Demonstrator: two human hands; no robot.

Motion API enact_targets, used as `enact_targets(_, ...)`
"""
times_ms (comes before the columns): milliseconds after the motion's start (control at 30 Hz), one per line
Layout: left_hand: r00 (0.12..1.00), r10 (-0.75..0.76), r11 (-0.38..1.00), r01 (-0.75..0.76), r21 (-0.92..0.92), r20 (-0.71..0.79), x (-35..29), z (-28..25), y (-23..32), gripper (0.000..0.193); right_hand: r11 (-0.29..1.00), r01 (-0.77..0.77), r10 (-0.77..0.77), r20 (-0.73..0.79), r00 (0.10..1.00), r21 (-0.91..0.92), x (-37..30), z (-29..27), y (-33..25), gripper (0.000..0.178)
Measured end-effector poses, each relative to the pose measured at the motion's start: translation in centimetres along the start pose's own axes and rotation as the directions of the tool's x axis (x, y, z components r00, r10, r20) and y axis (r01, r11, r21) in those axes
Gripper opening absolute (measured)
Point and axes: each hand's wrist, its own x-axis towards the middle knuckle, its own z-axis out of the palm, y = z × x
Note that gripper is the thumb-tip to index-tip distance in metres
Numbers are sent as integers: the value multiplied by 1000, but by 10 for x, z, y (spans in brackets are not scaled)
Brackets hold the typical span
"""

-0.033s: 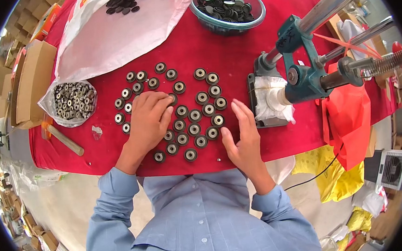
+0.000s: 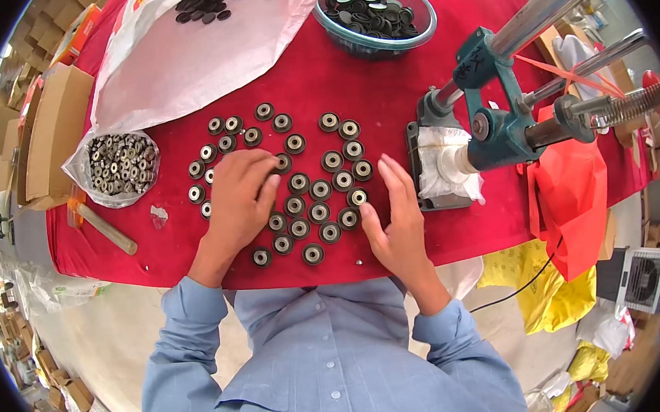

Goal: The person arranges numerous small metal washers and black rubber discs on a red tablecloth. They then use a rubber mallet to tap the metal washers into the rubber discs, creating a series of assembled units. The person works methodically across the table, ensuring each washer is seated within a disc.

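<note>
Loosely, the left hand [image 2: 241, 197] curls its grip at a wheel [image 2: 283, 163], hold unclear; the right hand's [image 2: 405, 239] grip spreads wide beside a second wheel [image 2: 357, 196].

Black wheels [image 2: 320, 211] | silver-ringed, holed centres | lying flat, some touching | loosely scattered, near to far, red cloth [image 2: 371, 88]

Bright, even light fills the view and leaves only soft shadows on the red worktop [image 2: 383, 87], with white glints along the steel posts [image 2: 542, 11] and a burnt-out patch at the upper right. The hands [image 2: 402, 228] and the metal wheels [image 2: 320, 211] look fairly crisp, while fisheye distortion bends the outer scene inside a black rim, where the far boxes [image 2: 79, 396] turn soft.
</note>
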Motion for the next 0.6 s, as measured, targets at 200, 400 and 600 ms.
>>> enact_targets(200, 922, -341, 936, 350, 23, -185, -39, -38, -51, 49, 992, 112, -114, -28, 993, -53, 63, 33, 23, 65)
enact_targets(400, 949, -312, 935, 315, 160, -46, -36, -19, -84, 65, 980, 199, -193, 176, 965, -18, 86, 60, 25, 60)
enact_targets(600, 968, -250, 967, 251, -35, 25, -16, -14, -72, 70, 970, 186, -211, 157, 965, 156, 124, 56, 30, 45)
